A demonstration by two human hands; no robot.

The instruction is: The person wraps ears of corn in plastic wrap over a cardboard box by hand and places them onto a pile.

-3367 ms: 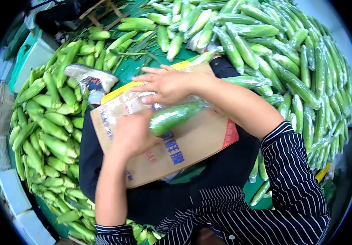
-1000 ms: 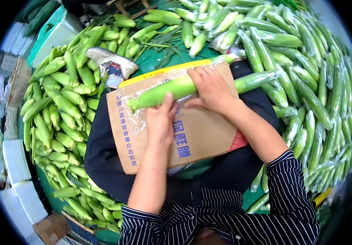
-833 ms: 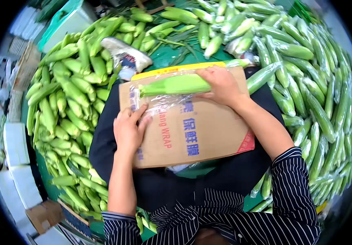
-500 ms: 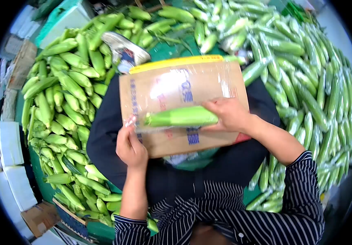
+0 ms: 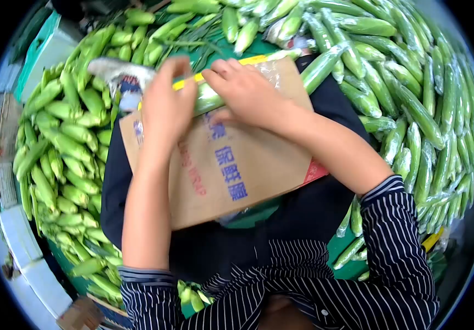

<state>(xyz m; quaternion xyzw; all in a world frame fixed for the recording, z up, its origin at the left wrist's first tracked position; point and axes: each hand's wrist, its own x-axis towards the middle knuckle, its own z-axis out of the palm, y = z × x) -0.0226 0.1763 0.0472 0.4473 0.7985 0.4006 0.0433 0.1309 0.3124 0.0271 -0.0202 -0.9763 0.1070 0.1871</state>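
Note:
An ear of corn in green husk lies across the upper part of a cardboard box on my lap. Shiny clear film shows over its husk. My left hand is curled around the corn's left end, its fingers blurred by motion. My right hand closes over the other end from above, hiding much of it. Only the corn's middle shows between the two hands. Along the box's far edge runs a yellow strip, partly behind my fingers.
Unwrapped corn ears are heaped on the left. Film-wrapped ears are piled on the right, some close to my right arm. A shoe is beyond the box's left corner. White boxes line the far left.
Both hands have moved up the box with the corn, toward its far edge, and closer together. My left hand has come onto the corn's end. The box now sits tilted and the view has shifted.

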